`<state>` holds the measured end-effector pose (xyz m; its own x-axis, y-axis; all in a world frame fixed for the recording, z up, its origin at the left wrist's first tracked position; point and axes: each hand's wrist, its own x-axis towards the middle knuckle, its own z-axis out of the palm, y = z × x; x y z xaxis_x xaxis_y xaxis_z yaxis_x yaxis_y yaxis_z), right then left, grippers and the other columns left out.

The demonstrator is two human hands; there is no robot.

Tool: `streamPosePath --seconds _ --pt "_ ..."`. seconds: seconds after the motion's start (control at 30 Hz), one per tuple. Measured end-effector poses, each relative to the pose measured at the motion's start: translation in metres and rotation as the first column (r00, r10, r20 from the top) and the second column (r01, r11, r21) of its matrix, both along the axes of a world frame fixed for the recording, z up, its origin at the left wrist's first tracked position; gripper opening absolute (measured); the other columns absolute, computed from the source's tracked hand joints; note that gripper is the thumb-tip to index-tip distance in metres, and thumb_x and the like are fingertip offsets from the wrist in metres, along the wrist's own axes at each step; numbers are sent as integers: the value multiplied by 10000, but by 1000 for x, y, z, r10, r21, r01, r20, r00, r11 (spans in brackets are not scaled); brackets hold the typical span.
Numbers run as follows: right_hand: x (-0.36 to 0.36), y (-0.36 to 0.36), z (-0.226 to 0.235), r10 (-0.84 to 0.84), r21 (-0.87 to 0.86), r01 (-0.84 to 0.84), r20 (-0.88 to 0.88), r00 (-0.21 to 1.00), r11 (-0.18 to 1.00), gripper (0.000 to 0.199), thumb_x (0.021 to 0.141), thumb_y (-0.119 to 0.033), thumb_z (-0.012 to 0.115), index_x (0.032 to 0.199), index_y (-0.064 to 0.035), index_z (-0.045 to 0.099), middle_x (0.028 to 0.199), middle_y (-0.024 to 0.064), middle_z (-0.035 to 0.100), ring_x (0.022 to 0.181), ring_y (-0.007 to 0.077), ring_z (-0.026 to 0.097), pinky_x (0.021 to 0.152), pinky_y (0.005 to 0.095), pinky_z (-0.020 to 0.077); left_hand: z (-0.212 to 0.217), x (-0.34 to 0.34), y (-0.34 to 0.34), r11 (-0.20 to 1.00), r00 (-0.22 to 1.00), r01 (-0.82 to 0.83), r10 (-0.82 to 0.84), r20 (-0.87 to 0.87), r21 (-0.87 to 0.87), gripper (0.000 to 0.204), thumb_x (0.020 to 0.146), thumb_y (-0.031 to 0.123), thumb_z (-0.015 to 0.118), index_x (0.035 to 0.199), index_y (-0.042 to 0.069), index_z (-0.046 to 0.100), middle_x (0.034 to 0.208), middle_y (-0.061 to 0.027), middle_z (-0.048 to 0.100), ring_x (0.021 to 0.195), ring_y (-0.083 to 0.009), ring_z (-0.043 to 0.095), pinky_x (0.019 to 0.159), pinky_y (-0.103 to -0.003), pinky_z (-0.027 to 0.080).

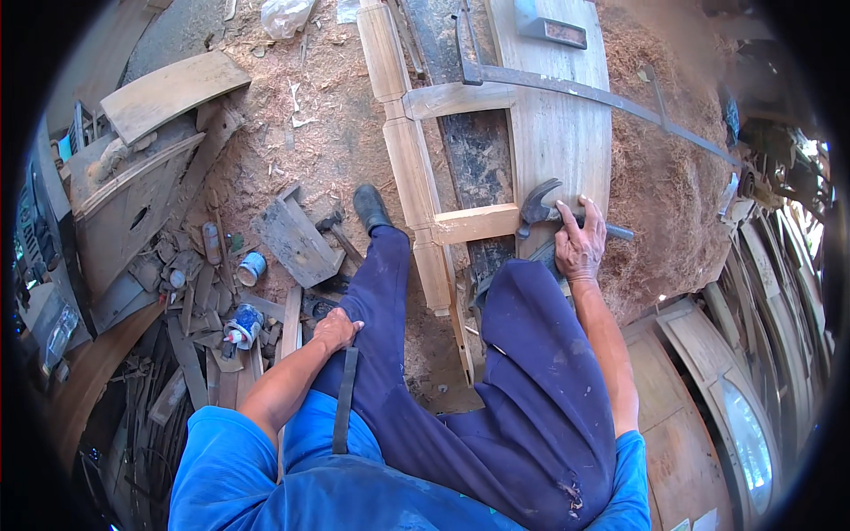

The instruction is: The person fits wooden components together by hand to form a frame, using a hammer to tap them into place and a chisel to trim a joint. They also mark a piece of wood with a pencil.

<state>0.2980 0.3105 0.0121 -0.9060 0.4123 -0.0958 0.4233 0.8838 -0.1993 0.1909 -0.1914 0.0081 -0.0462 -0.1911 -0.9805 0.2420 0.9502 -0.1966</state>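
Fingers of the right hand (580,245) are wrapped around a dark steel claw hammer (542,209) resting on the pale wooden frame (475,223), left hand (336,329) just lying loose on the thigh.

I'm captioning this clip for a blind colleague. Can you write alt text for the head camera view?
Seen from above, a person's right hand rests on a claw hammer lying on a curved wooden frame bound by a metal bar clamp. The left hand rests on the thigh of dark blue trousers. Sawdust, offcuts and small cans cover the floor.
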Motion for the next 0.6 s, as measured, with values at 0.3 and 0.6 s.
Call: streamPosePath --seconds 0.3,0.6 --pt "-1 -1 0 3 4 -3 23 1000 1000 537 778 -146 584 1295 -272 659 1395 141 489 1338 354 458 1148 487 345 1 2 0 1000 1000 4 -4 31 11 796 953 562 580 1419 -66 434 1469 -254 484 1364 -381 490 1128 -430 409" --pt "-1 -1 0 -2 0 2 10 1000 1000 535 778 -144 581 1291 -270 663 1385 136 499 1328 359 468 1133 488 358 3 -1 -1 1000 1000 -5 5 28 0 803 955 559 579 1430 -69 422 1478 -254 477 1370 -376 486 1130 -430 408"
